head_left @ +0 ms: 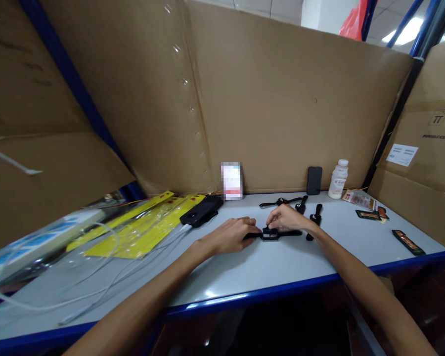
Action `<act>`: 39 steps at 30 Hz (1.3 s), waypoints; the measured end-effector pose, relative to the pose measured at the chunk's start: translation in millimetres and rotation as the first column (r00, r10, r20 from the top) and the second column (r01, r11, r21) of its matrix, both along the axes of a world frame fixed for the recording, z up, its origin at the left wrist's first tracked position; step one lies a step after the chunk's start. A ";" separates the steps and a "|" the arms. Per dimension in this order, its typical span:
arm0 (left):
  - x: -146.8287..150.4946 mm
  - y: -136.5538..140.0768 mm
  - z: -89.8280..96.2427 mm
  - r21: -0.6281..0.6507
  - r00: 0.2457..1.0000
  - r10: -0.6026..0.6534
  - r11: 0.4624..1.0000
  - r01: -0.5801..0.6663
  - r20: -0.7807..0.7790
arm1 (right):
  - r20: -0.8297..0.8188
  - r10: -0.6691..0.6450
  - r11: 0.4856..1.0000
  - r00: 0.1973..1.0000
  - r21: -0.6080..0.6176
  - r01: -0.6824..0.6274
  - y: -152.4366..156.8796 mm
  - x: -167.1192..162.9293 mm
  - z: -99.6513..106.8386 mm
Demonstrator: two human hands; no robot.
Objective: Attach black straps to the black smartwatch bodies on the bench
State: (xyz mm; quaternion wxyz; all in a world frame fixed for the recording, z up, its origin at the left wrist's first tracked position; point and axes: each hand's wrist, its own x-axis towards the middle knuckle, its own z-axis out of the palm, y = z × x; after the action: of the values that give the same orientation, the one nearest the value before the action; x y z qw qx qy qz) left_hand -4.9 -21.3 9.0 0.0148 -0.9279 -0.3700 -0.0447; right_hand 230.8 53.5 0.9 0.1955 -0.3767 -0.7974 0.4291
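A black spokeshave (270, 237) lies across the white tabletop, its two handles pointing left and right. My left hand (234, 235) is closed around its left handle. My right hand (286, 217) pinches a small dark part at the middle of the spokeshave, from above; the fingers partly hide what this part is. The right handle shows bare below my right wrist. Just behind lies another spokeshave (281, 202). Two more black spokeshaves, a far one (301, 204) and a nearer one (315, 222), lie to the right, close to my right forearm.
Left are yellow-backed plastic packages (148, 232), a black power bank (200, 211) with white cables, and a power strip (48, 242). A lit screen (232, 181), a dark phone (314, 180) and a bottle (338, 179) stand along the cardboard wall. Small dark packets (408, 242) lie right.
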 end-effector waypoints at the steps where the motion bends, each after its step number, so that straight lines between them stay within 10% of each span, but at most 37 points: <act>1: -0.1 0.1 -0.1 0.001 1.000 0.001 1.000 -0.001 0.000 | -0.003 -0.013 1.000 1.000 0.023 0.013 -0.6 0.7 1.7; 7: -0.7 1.2 -1.6 -0.002 1.000 -0.001 1.000 0.001 0.013 | -0.009 -0.248 0.949 0.969 0.199 0.245 11.0 22.8 16.9; 12: -1.3 1.3 -1.9 -0.005 1.000 0.008 1.000 -0.008 0.017 | 0.249 -0.499 0.799 0.830 0.503 0.330 13.4 46.4 27.8; 21: -1.0 0.7 -1.7 -0.012 1.000 0.012 1.000 -0.012 0.021 | 0.736 -0.367 0.925 0.569 0.351 0.143 9.0 58.1 31.8; 32: 0.1 0.5 -0.7 -0.022 1.000 0.014 1.000 -0.013 0.023 | 0.714 -0.365 0.896 0.597 0.445 0.015 1.4 53.8 29.9; 39: -1.0 0.5 -1.4 -0.011 1.000 0.012 1.000 -0.012 0.002 | 0.423 -0.058 0.975 0.904 0.219 -0.040 0.7 47.4 29.6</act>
State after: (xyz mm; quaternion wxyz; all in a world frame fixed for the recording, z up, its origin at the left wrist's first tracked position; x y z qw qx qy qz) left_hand -5.8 -20.8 7.6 0.0098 -0.9256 -0.3760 -0.0435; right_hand 278.2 54.3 30.5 0.0593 -0.4407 -0.8620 0.2432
